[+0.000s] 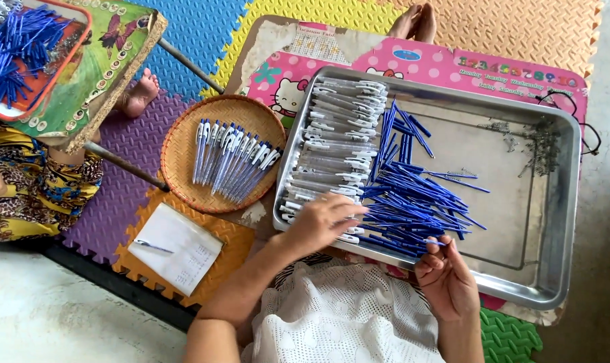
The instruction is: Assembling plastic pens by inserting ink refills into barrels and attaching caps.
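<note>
I sit on the floor with a big metal tray (pixel 554 222) in front of me. My left hand (pixel 322 222) lies flat on the clear pen shells (pixel 335 134), which are stacked in a long row along the left side of the tray. My fingers (pixel 349 210) there are spread a little and touch the shells near the tray's near left corner; I cannot tell if they grip any.

My right hand (pixel 446 275) is at the near edge of the tray. Its fingers are pinched together on 1 thin blue pen tube (pixel 434 242), right at the edge of the big heap of blue pen tubes (pixel 406 195) in the middle of the tray. Small metal springs (pixel 537 141) lie loose by the far right corner of the tray.

To the left of the tray is a round woven basket (pixel 184 168) with finished blue and white pens (pixel 234 161) lying side by side in it. In front of the basket, a white paper (pixel 177 249) rests on the foam mat (pixel 204 27). At the far left, another person's foot (pixel 140 94) shows beside a small table (pixel 110 60) with more blue tubes.
</note>
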